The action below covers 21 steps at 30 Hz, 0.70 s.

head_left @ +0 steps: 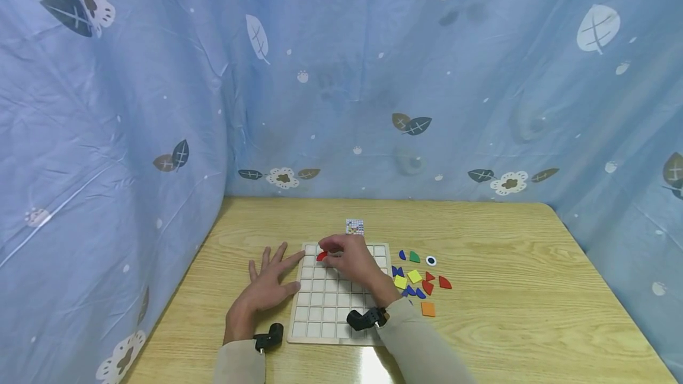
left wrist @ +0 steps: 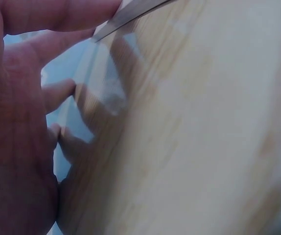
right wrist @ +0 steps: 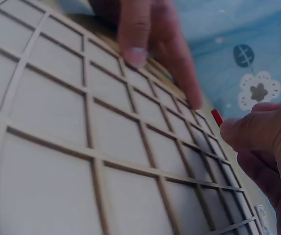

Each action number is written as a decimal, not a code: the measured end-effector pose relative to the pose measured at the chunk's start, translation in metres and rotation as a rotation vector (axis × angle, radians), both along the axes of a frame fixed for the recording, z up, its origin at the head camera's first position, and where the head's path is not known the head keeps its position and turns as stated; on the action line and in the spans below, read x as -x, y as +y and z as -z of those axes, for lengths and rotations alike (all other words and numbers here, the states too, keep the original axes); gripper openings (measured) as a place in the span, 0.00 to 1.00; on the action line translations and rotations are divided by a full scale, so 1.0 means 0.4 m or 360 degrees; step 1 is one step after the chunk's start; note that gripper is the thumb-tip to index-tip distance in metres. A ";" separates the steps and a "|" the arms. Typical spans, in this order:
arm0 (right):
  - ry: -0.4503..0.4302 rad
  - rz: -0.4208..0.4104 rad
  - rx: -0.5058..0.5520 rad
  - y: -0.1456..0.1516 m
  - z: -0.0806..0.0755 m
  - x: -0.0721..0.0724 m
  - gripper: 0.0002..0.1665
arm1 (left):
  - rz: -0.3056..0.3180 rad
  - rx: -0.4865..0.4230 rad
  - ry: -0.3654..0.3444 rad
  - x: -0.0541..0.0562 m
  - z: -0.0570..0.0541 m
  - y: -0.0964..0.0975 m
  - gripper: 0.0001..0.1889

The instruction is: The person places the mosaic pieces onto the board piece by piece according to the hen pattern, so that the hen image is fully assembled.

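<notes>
A wooden grid board with white square cells lies on the table. Over its far left part, my right hand pinches a red quarter-circle tile between thumb and fingers. In the right wrist view only a thin red edge of the tile shows past the fingertips. My left hand is spread flat at the board's left side, thumb and index finger at its edge. From the left wrist view, the palm and straight fingers stand beside the board's rim.
Right of the board lie several loose tiles: a green tile, a white round tile with a dark centre, a yellow square, a red tile and an orange square. A small patterned card lies beyond the board.
</notes>
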State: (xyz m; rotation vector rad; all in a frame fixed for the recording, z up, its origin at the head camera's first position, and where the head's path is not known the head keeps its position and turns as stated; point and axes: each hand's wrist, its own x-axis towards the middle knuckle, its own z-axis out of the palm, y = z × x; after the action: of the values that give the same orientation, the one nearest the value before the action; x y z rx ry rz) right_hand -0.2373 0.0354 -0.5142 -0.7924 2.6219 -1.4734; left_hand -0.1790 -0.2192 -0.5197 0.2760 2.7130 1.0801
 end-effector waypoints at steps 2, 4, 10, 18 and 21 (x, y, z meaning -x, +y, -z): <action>-0.0015 0.0010 -0.0007 -0.006 0.005 -0.001 0.19 | 0.0004 -0.0002 0.0000 0.000 0.002 -0.002 0.37; -0.0023 0.0024 -0.0025 -0.011 0.010 -0.002 0.20 | 0.0009 0.0005 0.0000 0.000 0.003 -0.004 0.37; 0.0012 0.0023 -0.0119 -0.024 0.020 -0.003 0.21 | 0.0018 0.0001 0.0004 0.001 -0.001 -0.004 0.37; 0.0104 0.0043 -0.0172 -0.024 0.021 -0.013 0.22 | 0.0015 0.0001 0.0006 0.000 -0.004 -0.004 0.36; 0.0141 -0.0027 -0.0187 -0.023 0.017 -0.017 0.21 | 0.0013 -0.0002 0.0002 0.000 -0.005 -0.003 0.36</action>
State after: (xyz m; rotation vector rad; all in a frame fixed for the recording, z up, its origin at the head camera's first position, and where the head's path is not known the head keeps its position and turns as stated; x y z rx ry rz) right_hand -0.2303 0.0262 -0.5211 -0.8849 2.7284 -1.2950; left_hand -0.1790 -0.2205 -0.5177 0.2879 2.7103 1.0801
